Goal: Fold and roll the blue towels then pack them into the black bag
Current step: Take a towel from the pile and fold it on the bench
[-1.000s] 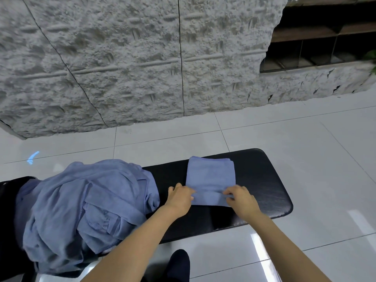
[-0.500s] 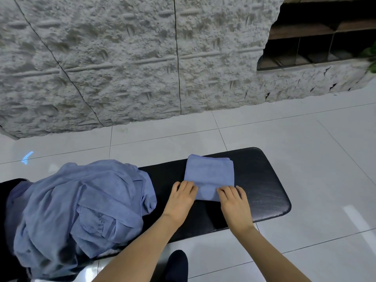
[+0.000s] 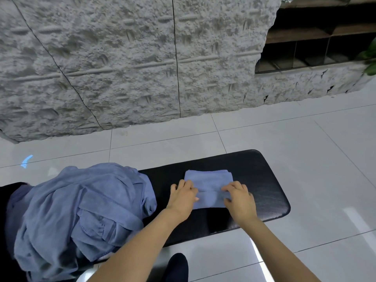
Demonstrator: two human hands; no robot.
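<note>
1. Folded blue terry towel [image 3: 208, 187]: lower centre of the frame, lying flat on item 4. Its near edge is turned up into a low roll, so the rolling looks just begun.
2. Left hand [image 3: 183, 197]: fingers curled over the roll's left end, thumb at its near side, gripping it so that end stays even.
3. Right hand [image 3: 238, 198]: same grip on the roll's right end. One hand at each end probably keeps the roll straight and tight.
4. Black padded bench [image 3: 262, 180]: lower middle of the frame, a firm flat surface to roll against.
5. Loose heap of unfolded blue towels [image 3: 81, 210]: lower left, on the bench well clear of item 1 but within reach, apparently awaiting their turn.
6. Dark shape [image 3: 8, 188]: left edge, under the heap. I cannot tell whether this is the black bag.
</note>
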